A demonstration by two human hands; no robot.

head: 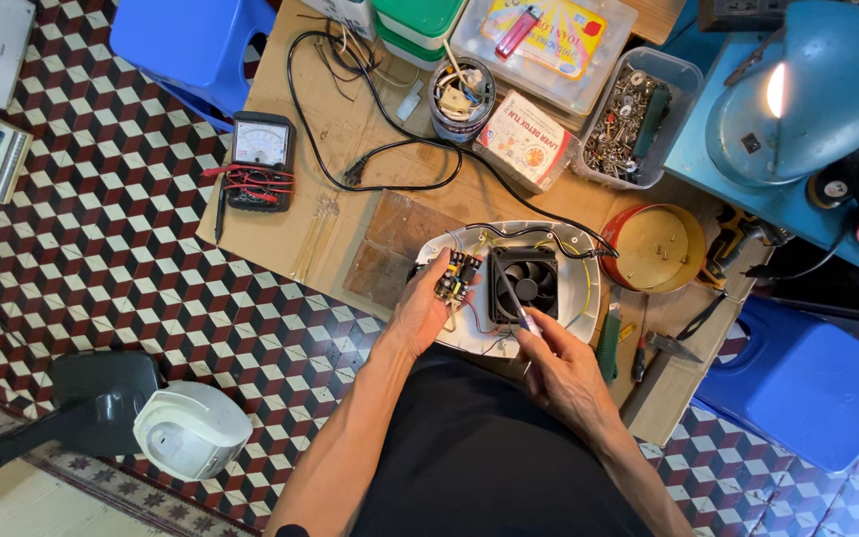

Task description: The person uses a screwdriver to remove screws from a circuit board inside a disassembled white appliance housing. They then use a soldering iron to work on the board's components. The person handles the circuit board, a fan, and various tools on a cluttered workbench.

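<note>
Both hands work closest to the viewer: left hand (428,310) grips a small circuit board (456,275); right hand (561,366) pinches a thin probe-like tool (511,290) over the black fan (526,281). These sit in a white opened appliance shell (579,249) on the tabletop (350,129). Risk: the tip could slip and snag the thin wires (476,318).
</note>
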